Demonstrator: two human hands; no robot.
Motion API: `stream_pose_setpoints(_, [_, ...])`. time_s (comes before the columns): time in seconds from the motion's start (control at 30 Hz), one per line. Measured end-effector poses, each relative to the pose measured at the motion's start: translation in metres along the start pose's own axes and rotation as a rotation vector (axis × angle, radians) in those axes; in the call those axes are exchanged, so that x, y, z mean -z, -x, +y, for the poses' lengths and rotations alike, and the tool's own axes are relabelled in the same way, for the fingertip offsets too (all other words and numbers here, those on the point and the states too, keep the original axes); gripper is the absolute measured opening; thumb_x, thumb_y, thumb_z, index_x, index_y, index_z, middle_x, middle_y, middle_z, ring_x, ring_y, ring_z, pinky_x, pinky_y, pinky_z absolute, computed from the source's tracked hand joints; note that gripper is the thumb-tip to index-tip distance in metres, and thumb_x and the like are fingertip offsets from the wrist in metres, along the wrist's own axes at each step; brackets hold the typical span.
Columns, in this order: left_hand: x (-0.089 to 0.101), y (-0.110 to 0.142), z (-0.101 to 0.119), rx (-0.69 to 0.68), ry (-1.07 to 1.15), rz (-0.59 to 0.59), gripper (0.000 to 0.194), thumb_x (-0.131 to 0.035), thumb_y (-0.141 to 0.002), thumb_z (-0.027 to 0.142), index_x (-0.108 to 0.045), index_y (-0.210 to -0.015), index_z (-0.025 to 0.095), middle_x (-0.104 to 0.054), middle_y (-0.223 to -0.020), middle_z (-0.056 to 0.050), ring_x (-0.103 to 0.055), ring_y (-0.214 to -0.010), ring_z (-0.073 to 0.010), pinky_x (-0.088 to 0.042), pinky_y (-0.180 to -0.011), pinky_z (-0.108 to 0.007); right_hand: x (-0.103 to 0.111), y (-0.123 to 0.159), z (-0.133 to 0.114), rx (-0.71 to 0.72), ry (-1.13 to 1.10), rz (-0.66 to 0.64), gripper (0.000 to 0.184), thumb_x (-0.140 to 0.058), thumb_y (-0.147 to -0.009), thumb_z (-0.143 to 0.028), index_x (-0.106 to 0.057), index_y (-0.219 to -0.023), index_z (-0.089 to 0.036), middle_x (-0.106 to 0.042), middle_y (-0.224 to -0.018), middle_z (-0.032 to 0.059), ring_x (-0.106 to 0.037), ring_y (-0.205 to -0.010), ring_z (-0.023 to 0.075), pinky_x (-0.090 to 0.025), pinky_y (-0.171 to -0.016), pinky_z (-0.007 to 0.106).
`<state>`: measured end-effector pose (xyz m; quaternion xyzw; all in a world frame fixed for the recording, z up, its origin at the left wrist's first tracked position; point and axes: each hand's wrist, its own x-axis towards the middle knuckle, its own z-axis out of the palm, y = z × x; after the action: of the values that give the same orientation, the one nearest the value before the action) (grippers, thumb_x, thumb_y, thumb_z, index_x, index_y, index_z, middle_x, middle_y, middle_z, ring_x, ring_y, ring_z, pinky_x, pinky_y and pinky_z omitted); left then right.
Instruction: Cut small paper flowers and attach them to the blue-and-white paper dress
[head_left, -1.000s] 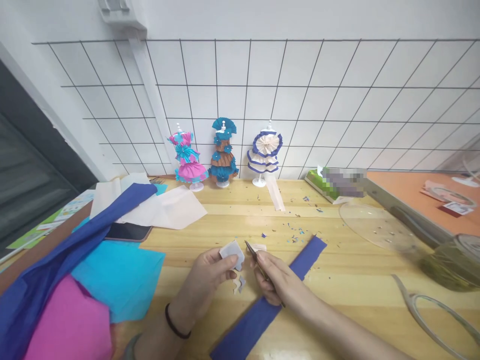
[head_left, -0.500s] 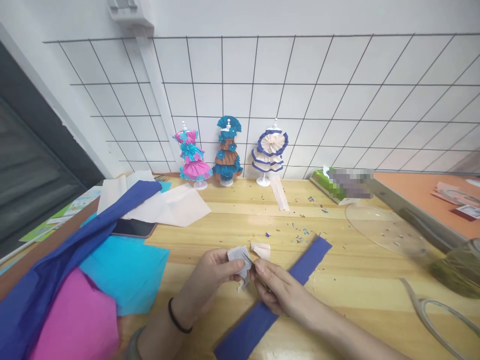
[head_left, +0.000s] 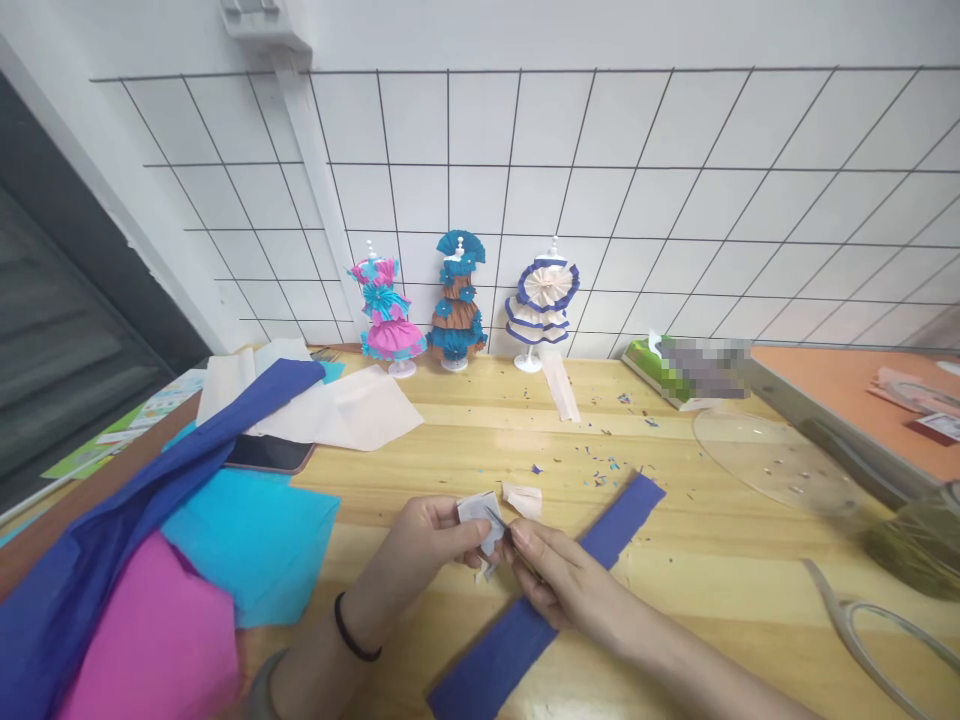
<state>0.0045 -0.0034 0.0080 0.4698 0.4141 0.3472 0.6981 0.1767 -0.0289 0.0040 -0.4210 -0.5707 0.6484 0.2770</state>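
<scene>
Paper [head_left: 474, 508], small and greyish, is pinched by the left hand [head_left: 426, 540] at lower centre; the right hand [head_left: 553, 572] grips a slim dark tool [head_left: 496, 517] against it. A flat navy strip [head_left: 628, 517] slants beneath. At left, a creased blue sheet [head_left: 195, 468] overlaps a phone [head_left: 274, 453]; upper centre, three ruffled dress forms [head_left: 456, 315].

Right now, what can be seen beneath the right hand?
A dark blue strip lies on the wooden table and passes beneath the right hand. Both ends show; the middle is covered, so whether the hand touches it cannot be told.
</scene>
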Motion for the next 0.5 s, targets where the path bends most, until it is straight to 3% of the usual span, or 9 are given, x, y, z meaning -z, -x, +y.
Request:
stream_pose_setpoints(0.23, [-0.001, 0.002, 0.005, 0.0, -0.06, 0.017, 0.021, -0.065, -0.066, 0.032, -0.068, -0.067, 0.011, -0.067, -0.066, -0.006, -0.059, -0.062, -0.0149, -0.044, -0.059, -0.024, 0.007, -0.007, 0.004, -0.011, -0.156, 0.057, 0.042, -0.042, -0.079, -0.06, -0.043, -0.074, -0.019, -0.026, -0.047, -0.0103, -0.018, -0.037, 0.0043, -0.013, -0.033, 0.017])
stream_pose_setpoints(0.37, [0.0, 0.002, 0.0, -0.032, -0.061, -0.05, 0.021, -0.062, -0.071, 0.03, -0.067, -0.076, 0.01, -0.067, -0.069, -0.007, -0.059, -0.063, -0.015, -0.043, -0.06, -0.024, 0.008, -0.01, 0.002, -0.002, -0.269, 0.098, 0.043, -0.056, -0.069, -0.06, -0.046, -0.077, -0.019, -0.021, -0.043, -0.0129, -0.01, -0.033, 0.0029, -0.007, -0.03, 0.018])
stream_pose_setpoints(0.5, [-0.001, 0.001, -0.006, -0.059, -0.039, -0.103, 0.025, -0.064, -0.07, 0.028, -0.064, -0.088, 0.01, -0.066, -0.067, -0.006, -0.058, -0.063, -0.0142, -0.042, -0.06, -0.024, 0.005, -0.009, -0.001, 0.018, -0.201, 0.046, 0.038, -0.059, -0.07, -0.053, -0.053, -0.071, -0.016, -0.032, -0.044, -0.009, -0.013, -0.032, 0.0017, -0.008, -0.031, 0.02])
